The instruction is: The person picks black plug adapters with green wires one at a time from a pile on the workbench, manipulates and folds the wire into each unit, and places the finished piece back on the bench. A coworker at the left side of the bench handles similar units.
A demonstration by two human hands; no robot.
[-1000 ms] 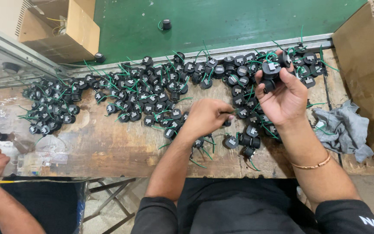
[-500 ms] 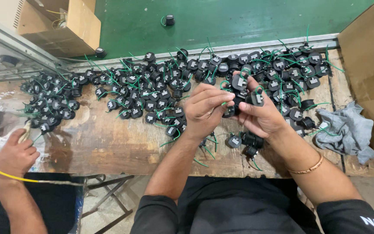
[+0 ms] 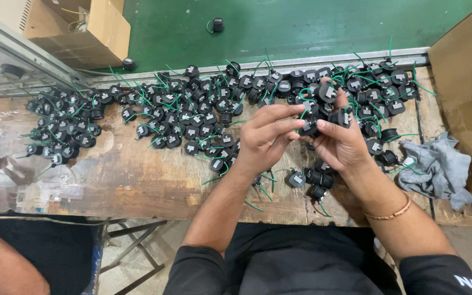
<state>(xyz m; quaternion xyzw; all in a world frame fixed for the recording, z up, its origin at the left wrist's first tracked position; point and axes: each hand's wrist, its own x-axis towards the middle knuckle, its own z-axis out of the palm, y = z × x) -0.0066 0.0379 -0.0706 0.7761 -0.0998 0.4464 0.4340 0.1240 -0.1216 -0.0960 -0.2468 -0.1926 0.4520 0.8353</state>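
Small black component (image 3: pixel 308 129) with a green wire sits pinched between both hands just above the wooden bench (image 3: pixel 137 180). The left hand (image 3: pixel 266 139) has its grip clamped on it; the right hand (image 3: pixel 341 143) holds it too, with more components clutched. The grey rag (image 3: pixel 430 166) lies right of the hands.
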